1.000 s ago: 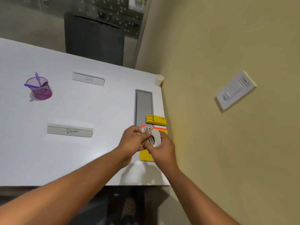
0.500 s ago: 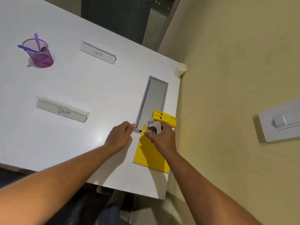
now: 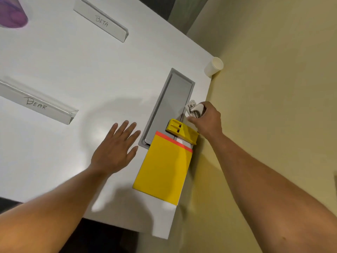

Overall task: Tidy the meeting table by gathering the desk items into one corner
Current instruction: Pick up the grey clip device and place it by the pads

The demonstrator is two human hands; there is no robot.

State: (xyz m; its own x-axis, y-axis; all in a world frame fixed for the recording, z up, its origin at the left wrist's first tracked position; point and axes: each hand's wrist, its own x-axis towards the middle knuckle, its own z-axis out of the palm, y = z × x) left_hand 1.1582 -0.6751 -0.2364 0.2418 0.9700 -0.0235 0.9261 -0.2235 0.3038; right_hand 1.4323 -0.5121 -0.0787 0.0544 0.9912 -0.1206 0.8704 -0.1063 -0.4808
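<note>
My right hand [image 3: 207, 119] grips a white tape roll [image 3: 196, 110] near the table's right edge, just beyond a small yellow block [image 3: 182, 131]. A yellow notepad with an orange strip [image 3: 164, 168] lies below the block, beside the wall. My left hand [image 3: 116, 148] hovers flat and open over the white table [image 3: 82, 70], left of the notepad. Two clear name plates lie further left: "DEAR" [image 3: 38, 105] and "BETA" [image 3: 102, 22]. A purple cup [image 3: 12, 13] shows at the top left corner, partly cut off.
A grey recessed cable flap [image 3: 171, 105] sits in the table between my hands. A white paper cup [image 3: 213, 66] stands at the far right corner against the yellow wall [image 3: 273, 79]. The table's near edge runs just below the notepad.
My left hand let go of the tape roll and spread open to the left. My right hand carried the roll past the yellow block toward the far corner. The view shifted closer.
</note>
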